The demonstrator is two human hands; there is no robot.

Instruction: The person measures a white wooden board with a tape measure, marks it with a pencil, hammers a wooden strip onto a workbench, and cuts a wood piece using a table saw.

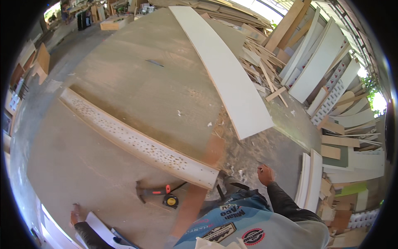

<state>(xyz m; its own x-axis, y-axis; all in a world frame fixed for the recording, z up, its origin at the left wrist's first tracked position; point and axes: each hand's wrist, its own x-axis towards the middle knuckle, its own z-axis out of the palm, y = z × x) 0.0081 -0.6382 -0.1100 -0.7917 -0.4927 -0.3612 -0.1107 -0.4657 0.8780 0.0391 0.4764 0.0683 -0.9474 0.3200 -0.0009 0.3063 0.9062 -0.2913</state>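
At near left, the left hand (75, 214) is extending by a white board (99, 227), the right hand (265, 175) is hanging right of a speckled plank (134, 139), both grips unclear.

Rimmed panel (137, 140) white, brown-speckled; tape measure (171, 201) black, yellow-faced; shirt (224, 211) blue-grey; sleeves (286, 202) dark.
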